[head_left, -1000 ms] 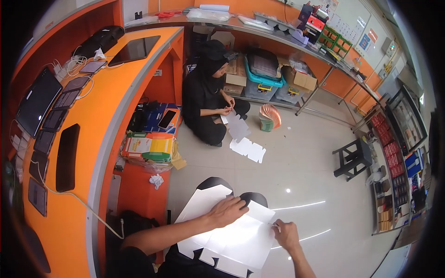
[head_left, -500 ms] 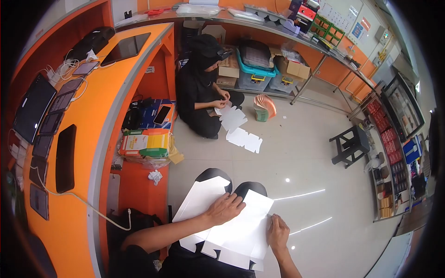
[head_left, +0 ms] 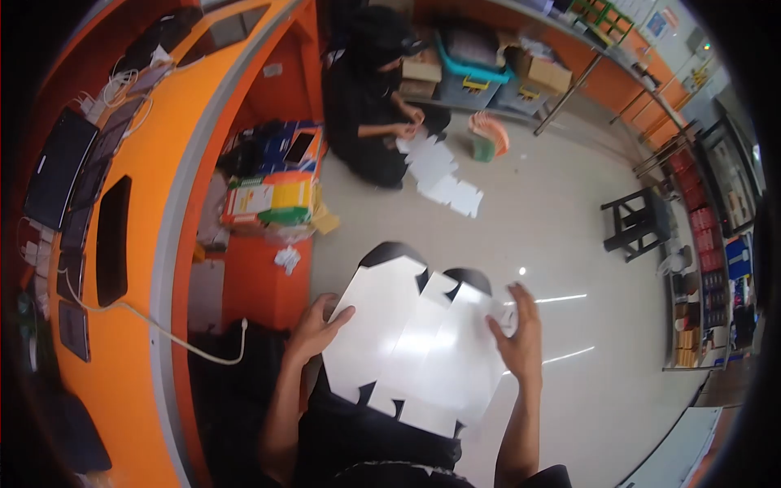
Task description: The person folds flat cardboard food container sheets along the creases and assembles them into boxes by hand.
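Cardboard box blank (head_left: 415, 342), white, flat, unfolded, lies across person's lap above grey floor (head_left: 569, 244). Left hand (head_left: 313, 325) at blank's left edge, fingers curled around edge, thumb on top face, gripping it. Right hand (head_left: 519, 337) at blank's right edge, fingers extended and spread, palm against sheet; firm grip cannot tell. Orange counter (head_left: 154, 203) at left, tablets on it. Co-worker (head_left: 366, 98) in black sits on floor well apart, own white blanks (head_left: 443, 175) beside knees. Black stool (head_left: 639, 224) stands at right.

No legible text, labels, brands or numbers anywhere, all too blurred
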Demonstrator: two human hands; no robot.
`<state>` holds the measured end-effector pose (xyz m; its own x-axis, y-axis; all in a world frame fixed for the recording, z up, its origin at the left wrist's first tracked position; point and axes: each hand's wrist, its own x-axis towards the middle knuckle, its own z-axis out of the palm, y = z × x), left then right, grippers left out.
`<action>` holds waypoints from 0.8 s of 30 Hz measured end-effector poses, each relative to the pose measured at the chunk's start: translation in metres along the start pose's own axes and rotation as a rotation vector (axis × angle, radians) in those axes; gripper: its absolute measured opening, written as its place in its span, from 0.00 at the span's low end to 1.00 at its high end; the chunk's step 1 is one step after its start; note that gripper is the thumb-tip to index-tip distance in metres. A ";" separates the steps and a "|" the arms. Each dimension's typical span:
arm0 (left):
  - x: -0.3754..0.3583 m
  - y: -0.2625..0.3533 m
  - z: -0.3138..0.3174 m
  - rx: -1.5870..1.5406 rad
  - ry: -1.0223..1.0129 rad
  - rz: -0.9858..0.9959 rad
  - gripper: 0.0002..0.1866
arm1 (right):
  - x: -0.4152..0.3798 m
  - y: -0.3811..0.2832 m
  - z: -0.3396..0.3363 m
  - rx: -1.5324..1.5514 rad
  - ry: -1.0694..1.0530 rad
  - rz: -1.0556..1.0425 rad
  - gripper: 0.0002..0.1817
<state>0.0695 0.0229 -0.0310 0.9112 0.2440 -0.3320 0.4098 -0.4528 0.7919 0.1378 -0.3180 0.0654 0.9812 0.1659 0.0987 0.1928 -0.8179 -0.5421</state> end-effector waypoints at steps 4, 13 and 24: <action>-0.019 0.016 -0.018 -0.268 -0.205 -0.084 0.32 | -0.047 0.029 0.021 0.099 0.273 0.330 0.35; -0.019 0.060 -0.024 -0.187 -0.256 0.168 0.31 | -0.112 0.054 0.022 0.997 -0.034 0.809 0.24; -0.081 0.105 0.051 0.120 -0.094 0.293 0.27 | -0.083 -0.012 0.005 1.063 0.116 0.824 0.17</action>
<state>0.0410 -0.0879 0.0527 0.9887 0.0111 -0.1494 0.1270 -0.5913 0.7964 0.0537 -0.3197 0.0593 0.8122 -0.2533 -0.5255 -0.4966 0.1726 -0.8507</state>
